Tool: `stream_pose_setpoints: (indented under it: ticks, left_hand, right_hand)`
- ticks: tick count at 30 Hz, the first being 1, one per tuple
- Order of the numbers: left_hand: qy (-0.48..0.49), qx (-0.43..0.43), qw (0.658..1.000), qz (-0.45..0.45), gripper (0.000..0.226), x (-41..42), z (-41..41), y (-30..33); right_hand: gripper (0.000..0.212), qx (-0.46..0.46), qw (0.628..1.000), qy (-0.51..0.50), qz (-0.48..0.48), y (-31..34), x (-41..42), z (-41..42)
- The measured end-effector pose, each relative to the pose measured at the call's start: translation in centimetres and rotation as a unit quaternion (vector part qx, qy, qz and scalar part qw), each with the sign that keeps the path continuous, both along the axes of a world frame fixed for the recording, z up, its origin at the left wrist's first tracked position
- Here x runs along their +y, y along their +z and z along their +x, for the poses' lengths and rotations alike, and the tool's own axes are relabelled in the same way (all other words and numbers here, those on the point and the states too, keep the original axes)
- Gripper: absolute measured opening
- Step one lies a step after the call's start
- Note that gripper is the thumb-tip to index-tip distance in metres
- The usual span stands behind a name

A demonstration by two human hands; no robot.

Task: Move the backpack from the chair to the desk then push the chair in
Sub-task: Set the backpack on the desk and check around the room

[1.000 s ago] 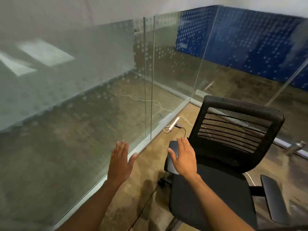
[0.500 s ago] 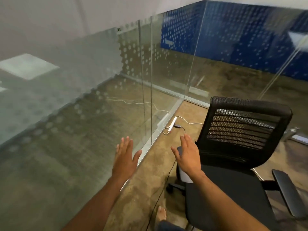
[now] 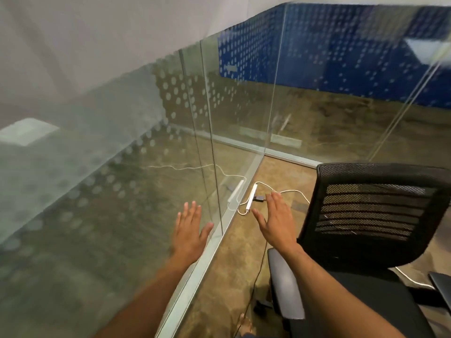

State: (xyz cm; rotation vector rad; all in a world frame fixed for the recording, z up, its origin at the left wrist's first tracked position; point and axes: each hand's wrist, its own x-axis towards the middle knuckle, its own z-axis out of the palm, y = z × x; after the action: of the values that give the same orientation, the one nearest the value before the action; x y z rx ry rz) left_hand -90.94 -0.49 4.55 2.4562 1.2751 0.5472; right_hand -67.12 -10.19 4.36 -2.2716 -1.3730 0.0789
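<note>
A black office chair [image 3: 371, 215] with a mesh back stands at the right, its seat bare and its left armrest [image 3: 284, 281] below my right forearm. No backpack and no desk are in view. My left hand [image 3: 190, 230] hovers flat with fingers spread in front of the glass wall. My right hand [image 3: 277, 223] is also spread flat, above the floor just left of the chair back, holding nothing and touching nothing.
Glass partitions [image 3: 146, 167] with frosted dots close off the left and the far side. A white power strip [image 3: 251, 197] with white and black cables lies on the brown floor by the glass. A bare foot [image 3: 245, 326] shows at the bottom.
The view has shifted so the chair sits further right and lower. My right hand has come off the armrest and now hovers ahead of it. My left hand stays spread.
</note>
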Motion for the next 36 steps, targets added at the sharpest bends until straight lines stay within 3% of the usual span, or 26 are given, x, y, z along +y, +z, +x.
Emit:
stream_pose_setpoints:
  ticks: [7, 18, 36]
  left_hand:
    - [-0.030, 0.037, 0.999, 0.006, 0.079, 7.2, 6.6, 0.3]
    - [-0.076, 0.024, 0.997, -0.007, 0.083, 14.3, 14.0, -0.6]
    - [-0.142, 0.011, 0.990, -0.022, 0.070, 26.3, 26.3, -0.4]
  right_hand:
    - [0.073, -0.004, 0.999, -0.039, -0.006, 0.4, 4.7, 5.6]
    - [0.070, 0.012, 0.996, -0.091, -0.015, 0.2, 9.5, 10.3]
    - [0.069, 0.015, 0.979, -0.202, -0.011, 0.7, 18.8, 17.3]
